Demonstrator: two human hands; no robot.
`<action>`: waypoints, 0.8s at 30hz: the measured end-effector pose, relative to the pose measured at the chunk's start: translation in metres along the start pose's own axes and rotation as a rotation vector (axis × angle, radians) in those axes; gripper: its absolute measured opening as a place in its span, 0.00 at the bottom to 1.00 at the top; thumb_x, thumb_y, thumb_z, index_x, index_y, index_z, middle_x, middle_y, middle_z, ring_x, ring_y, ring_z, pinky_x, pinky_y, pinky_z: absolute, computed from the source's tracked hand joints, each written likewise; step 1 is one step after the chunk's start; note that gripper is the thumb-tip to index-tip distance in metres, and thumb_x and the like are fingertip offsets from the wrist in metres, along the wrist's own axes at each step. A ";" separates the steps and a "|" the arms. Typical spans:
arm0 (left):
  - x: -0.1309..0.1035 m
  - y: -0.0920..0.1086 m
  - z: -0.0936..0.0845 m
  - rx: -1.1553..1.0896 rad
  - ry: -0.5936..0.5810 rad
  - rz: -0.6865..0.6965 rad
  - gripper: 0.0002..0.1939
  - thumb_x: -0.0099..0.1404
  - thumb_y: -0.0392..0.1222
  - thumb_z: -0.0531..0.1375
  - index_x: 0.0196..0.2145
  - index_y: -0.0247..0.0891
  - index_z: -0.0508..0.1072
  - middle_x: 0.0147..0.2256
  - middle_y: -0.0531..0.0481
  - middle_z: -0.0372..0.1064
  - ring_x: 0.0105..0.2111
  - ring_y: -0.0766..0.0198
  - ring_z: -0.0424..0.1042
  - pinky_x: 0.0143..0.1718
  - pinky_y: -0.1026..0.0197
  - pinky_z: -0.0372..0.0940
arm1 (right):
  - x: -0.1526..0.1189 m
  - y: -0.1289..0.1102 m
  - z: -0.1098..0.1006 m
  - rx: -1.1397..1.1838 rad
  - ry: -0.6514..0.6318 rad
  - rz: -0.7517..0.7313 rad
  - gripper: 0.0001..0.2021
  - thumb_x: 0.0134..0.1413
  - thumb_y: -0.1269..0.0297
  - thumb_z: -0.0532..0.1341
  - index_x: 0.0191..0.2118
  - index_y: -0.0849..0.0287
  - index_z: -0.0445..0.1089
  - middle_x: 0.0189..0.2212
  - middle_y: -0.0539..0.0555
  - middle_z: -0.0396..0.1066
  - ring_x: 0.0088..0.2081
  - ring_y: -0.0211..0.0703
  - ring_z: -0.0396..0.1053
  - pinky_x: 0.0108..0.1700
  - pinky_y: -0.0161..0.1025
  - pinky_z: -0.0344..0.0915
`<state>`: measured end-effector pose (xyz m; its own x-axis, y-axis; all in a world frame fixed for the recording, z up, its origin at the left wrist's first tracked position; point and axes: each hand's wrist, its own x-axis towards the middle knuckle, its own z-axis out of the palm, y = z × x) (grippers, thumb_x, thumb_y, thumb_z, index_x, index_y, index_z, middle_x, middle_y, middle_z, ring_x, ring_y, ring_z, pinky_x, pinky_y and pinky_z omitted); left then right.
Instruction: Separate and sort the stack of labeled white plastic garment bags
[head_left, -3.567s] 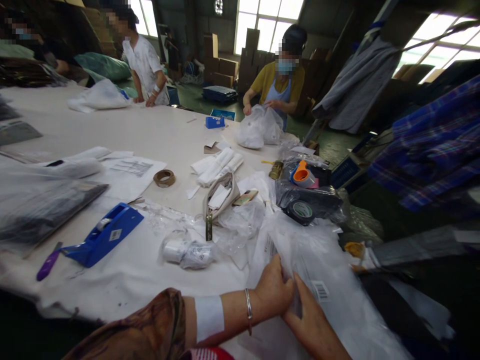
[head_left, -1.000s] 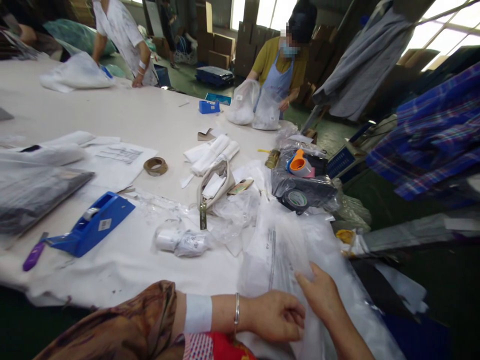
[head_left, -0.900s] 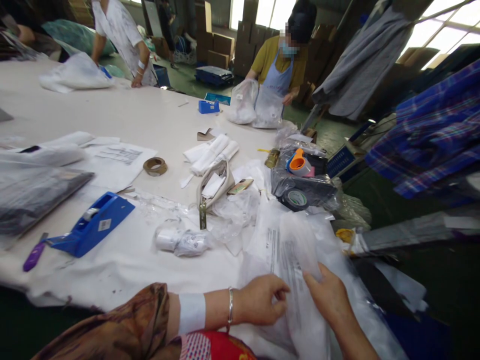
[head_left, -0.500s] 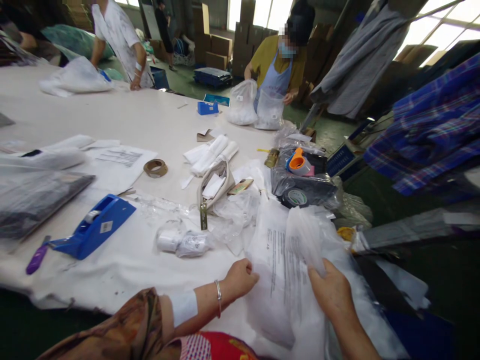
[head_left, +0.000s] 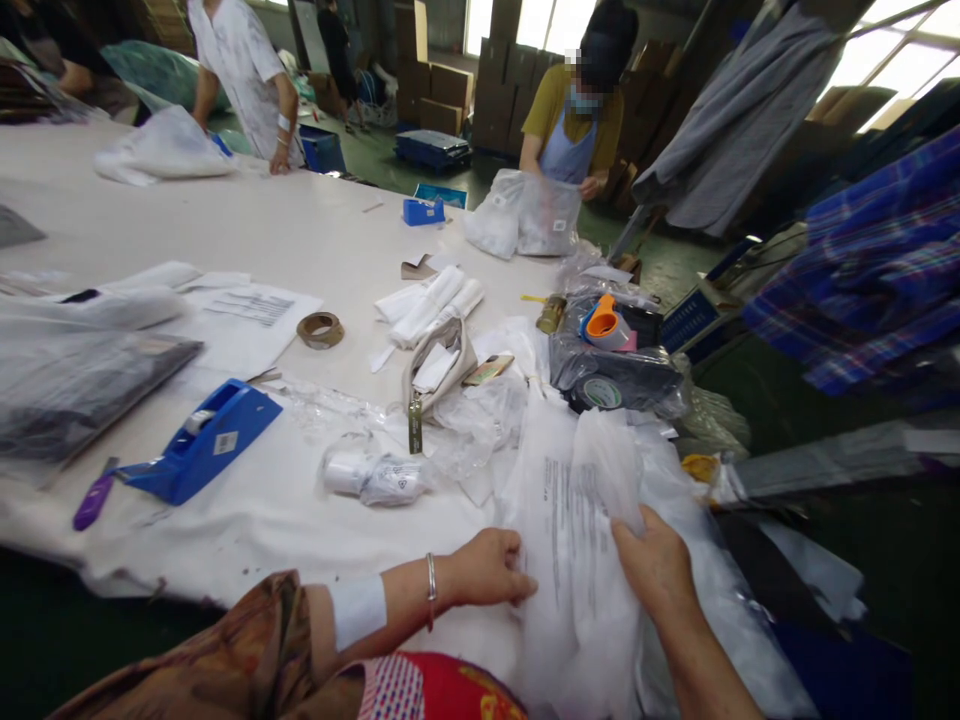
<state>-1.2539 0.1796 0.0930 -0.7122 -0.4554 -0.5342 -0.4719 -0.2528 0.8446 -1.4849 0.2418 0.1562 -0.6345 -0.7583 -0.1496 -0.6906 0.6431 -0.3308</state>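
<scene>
A translucent plastic bag [head_left: 562, 500] with printed lines of text lies in front of me at the table's near edge. My right hand [head_left: 658, 562] pinches its right side between thumb and fingers. At its left edge, the curled fingers of my left hand [head_left: 491, 570] close on the thin film. More clear plastic bags [head_left: 679, 500] are spread beneath and to the right. Left of the bag lie crumpled plastic [head_left: 487, 410] and a plastic-wrapped white roll [head_left: 375, 477].
A blue tape dispenser [head_left: 202, 440], a purple-handled cutter [head_left: 95, 497] and a brown tape roll [head_left: 320, 330] lie to the left. A beige pouch [head_left: 439, 365] and a black plastic-wrapped pile [head_left: 615, 370] stand ahead. A co-worker [head_left: 570, 130] handles bags across the table [head_left: 300, 230].
My left hand has moved slightly right and down along the bag's edge, its fingers less tightly curled. My right hand keeps its grip. The co-worker opposite has shifted the bags.
</scene>
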 end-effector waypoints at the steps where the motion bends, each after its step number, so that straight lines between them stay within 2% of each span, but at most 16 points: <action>1: 0.000 -0.002 -0.004 -0.004 -0.045 0.019 0.13 0.48 0.42 0.64 0.26 0.39 0.61 0.23 0.57 0.63 0.24 0.67 0.64 0.24 0.67 0.55 | 0.000 0.000 0.000 0.001 0.004 0.007 0.17 0.52 0.53 0.49 0.36 0.58 0.69 0.31 0.59 0.73 0.36 0.51 0.70 0.38 0.41 0.63; 6: -0.001 -0.007 -0.026 0.257 -0.158 0.210 0.11 0.48 0.39 0.65 0.31 0.37 0.70 0.27 0.57 0.65 0.27 0.68 0.63 0.28 0.67 0.57 | 0.001 0.003 0.003 0.009 -0.010 0.036 0.18 0.51 0.53 0.50 0.38 0.58 0.70 0.32 0.59 0.74 0.37 0.53 0.71 0.39 0.42 0.63; 9: -0.003 -0.007 -0.033 0.418 -0.171 0.178 0.10 0.48 0.40 0.67 0.30 0.38 0.73 0.27 0.57 0.66 0.27 0.68 0.63 0.28 0.67 0.56 | 0.001 0.004 0.005 0.016 -0.025 0.041 0.19 0.51 0.52 0.50 0.39 0.59 0.70 0.33 0.60 0.74 0.39 0.54 0.71 0.41 0.43 0.64; 12: -0.006 -0.012 -0.029 0.372 -0.174 0.135 0.06 0.53 0.40 0.65 0.30 0.38 0.76 0.26 0.56 0.70 0.27 0.67 0.66 0.30 0.67 0.58 | 0.001 0.003 0.004 0.018 -0.029 0.050 0.20 0.51 0.51 0.50 0.39 0.60 0.70 0.34 0.62 0.74 0.39 0.55 0.71 0.41 0.44 0.64; 15: -0.009 -0.017 -0.022 0.285 -0.123 0.174 0.05 0.56 0.40 0.63 0.30 0.37 0.78 0.27 0.54 0.72 0.30 0.66 0.68 0.34 0.67 0.61 | 0.000 0.003 0.003 0.021 -0.028 0.054 0.20 0.50 0.51 0.50 0.39 0.60 0.70 0.35 0.62 0.74 0.40 0.56 0.72 0.42 0.44 0.64; 18: -0.007 -0.018 -0.018 0.298 -0.047 0.192 0.07 0.57 0.42 0.63 0.26 0.35 0.76 0.25 0.53 0.71 0.28 0.66 0.67 0.33 0.66 0.60 | 0.000 0.002 0.002 0.025 -0.022 0.052 0.20 0.50 0.52 0.50 0.40 0.59 0.71 0.35 0.62 0.75 0.39 0.55 0.72 0.41 0.43 0.65; 21: -0.002 -0.018 -0.017 0.303 0.047 0.126 0.08 0.58 0.41 0.60 0.28 0.35 0.77 0.26 0.52 0.72 0.27 0.66 0.67 0.30 0.66 0.59 | 0.000 0.002 0.002 0.022 -0.015 0.050 0.20 0.51 0.52 0.50 0.39 0.60 0.71 0.33 0.61 0.75 0.38 0.53 0.72 0.40 0.43 0.65; 24: 0.000 -0.020 -0.017 0.446 0.131 0.041 0.07 0.56 0.39 0.58 0.29 0.37 0.77 0.28 0.49 0.74 0.28 0.62 0.69 0.30 0.63 0.59 | -0.001 0.003 0.002 0.019 -0.013 0.050 0.21 0.51 0.51 0.50 0.39 0.60 0.71 0.32 0.61 0.75 0.38 0.54 0.72 0.40 0.43 0.65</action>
<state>-1.2357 0.1703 0.0765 -0.6769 -0.5685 -0.4675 -0.6426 0.1466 0.7521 -1.4857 0.2445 0.1536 -0.6633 -0.7267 -0.1785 -0.6516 0.6782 -0.3399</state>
